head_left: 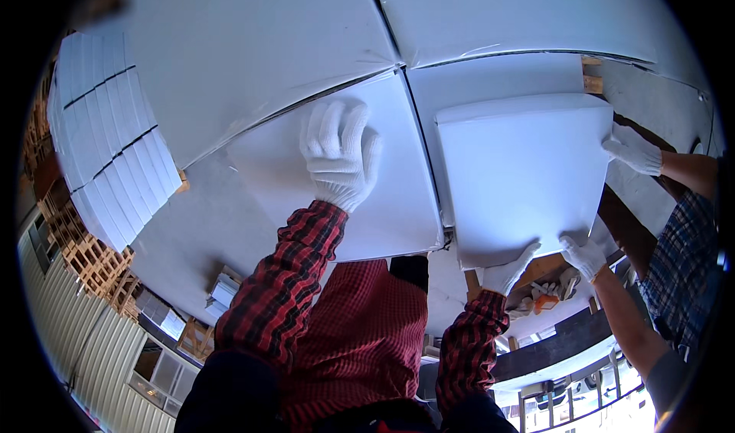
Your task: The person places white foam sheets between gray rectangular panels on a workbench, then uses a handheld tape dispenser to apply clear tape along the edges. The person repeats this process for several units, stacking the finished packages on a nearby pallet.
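Co-worker's gloved hands [605, 203] beside lifted panel [521, 180]

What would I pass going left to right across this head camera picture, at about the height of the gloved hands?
Stack of white boards → person's left hand flat on a white sheet → white panel, its near corner held by the right hand → co-worker's gloved hands on the panel's far edge.

Two flat white sheets [521, 180], side by side
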A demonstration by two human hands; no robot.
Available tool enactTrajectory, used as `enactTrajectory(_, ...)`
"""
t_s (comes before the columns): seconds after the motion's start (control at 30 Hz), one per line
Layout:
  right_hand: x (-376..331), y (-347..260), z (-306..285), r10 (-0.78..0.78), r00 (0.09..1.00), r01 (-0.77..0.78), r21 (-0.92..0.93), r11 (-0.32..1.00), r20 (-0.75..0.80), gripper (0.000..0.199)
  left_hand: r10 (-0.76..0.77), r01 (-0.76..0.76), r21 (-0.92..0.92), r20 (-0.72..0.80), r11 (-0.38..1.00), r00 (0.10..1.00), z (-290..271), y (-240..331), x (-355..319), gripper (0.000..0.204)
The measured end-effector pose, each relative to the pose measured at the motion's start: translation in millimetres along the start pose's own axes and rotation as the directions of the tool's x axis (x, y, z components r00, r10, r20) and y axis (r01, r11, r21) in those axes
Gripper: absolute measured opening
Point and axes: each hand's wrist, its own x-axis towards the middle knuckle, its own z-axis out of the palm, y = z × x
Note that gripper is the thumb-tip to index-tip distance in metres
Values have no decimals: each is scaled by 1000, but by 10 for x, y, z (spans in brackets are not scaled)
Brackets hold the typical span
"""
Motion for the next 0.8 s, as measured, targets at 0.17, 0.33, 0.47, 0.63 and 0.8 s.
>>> enactTrajectory(0.17, 132, 111, 74, 9, 996, -8, -8, 1000, 86, 81, -36, 36, -6, 46, 999, 998, -27, 43, 21, 47)
enactTrajectory(0.33, 80, 100, 396, 47, 998, -52, 165, 985, 32, 77, -40, 40, -5, 30, 999, 999, -1, 80, -29, 47)
enactTrajectory(0.47, -113, 1, 619, 36, 998, -49, 295, 954, 49, 76, -59, 61, -28, 65, 998, 996, -68, 75, -1, 45)
enactTrajectory(0.63, -4, 171, 409, 53, 980, -94, 211, 973, 190, 70, 1, 0, 45, -26, 999, 1000, 12, -16, 21, 43)
enactTrajectory(0.8, -418, 357, 20, -115, 959, 245, -558, 793, 258, 77, 60, -51, 106, -83, 993, 995, 101, -73, 12, 39)
